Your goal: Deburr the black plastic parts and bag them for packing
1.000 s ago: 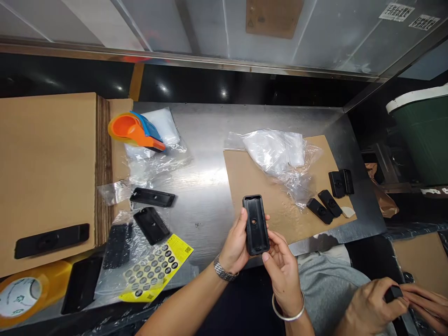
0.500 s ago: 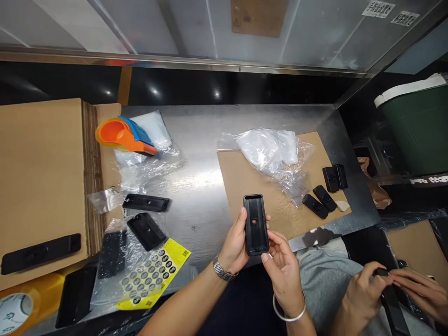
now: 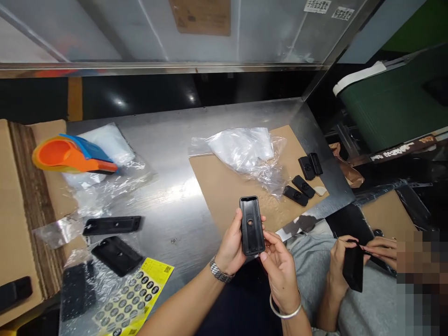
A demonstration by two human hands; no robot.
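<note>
At the table's (image 3: 171, 191) near edge, the left hand (image 3: 229, 247) grips a black case (image 3: 250, 239), fingers curled behind; the right hand (image 3: 281, 268) pinches its corner. A bag (image 3: 241, 149) lies toward the table's far edge, stickers (image 3: 135, 298) toward the left.

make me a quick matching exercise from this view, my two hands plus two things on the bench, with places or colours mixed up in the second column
Column one
1. left hand
2. right hand
3. tape dispenser
4. sticker sheet

Column two
A. orange and blue
B. at the lower right corner of the black piece, bangle on the wrist
C. yellow, with rows of round stickers
D. along the left side of that piece, metal band on the wrist

Pairs: 1-D; 2-B; 3-A; 4-C
</note>
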